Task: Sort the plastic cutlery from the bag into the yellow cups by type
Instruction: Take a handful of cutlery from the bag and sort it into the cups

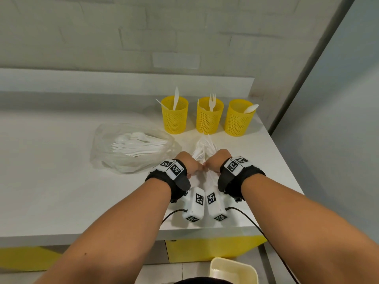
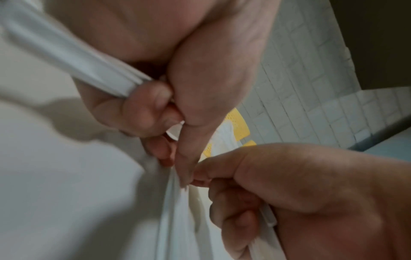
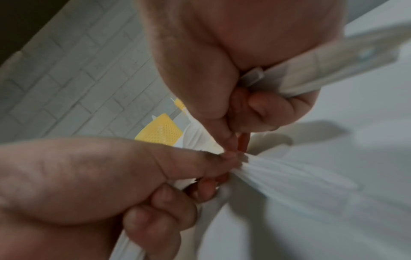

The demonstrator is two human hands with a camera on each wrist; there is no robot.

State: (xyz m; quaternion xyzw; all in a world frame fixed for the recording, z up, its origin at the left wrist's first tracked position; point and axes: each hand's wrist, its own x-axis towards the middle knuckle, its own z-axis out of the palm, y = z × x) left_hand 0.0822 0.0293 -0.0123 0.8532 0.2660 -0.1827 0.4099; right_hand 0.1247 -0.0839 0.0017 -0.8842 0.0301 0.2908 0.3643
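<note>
While both hands pinch a small wrapped cutlery packet [image 1: 204,149] on the worktop [image 1: 61,181] before three yellow cups [image 1: 208,115] — left hand [image 1: 189,165], right hand [image 1: 216,161], fingers curled tight — a sudden tear could scatter pieces; the main bag [image 1: 131,148] lies left.

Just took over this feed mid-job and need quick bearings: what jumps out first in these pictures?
Three yellow perforated plastic cups stand in a row at the back of the white counter, holding, left to right, a knife, a fork and a spoon. In front of them, the left hand and right hand together grip a bunch of white plastic cutlery. A clear plastic bag of cutlery lies to their left.
</note>
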